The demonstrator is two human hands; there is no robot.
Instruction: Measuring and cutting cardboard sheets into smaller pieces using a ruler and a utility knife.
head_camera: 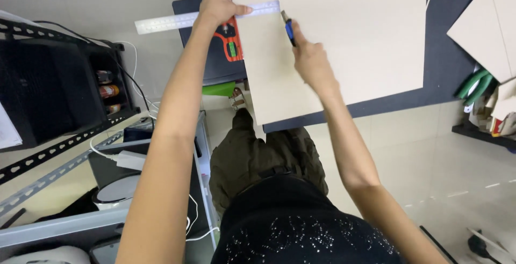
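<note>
Near the top middle, the left hand presses flat on a ruler over the big cardboard sheet. The right hand grips a blue knife beside it.

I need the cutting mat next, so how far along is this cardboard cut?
Set up: the left hand pins the metal ruler across the cardboard sheet. In hand: the right hand holds the blue utility knife at the ruler's edge. No finished cut shows; the sheet looks whole.
</note>
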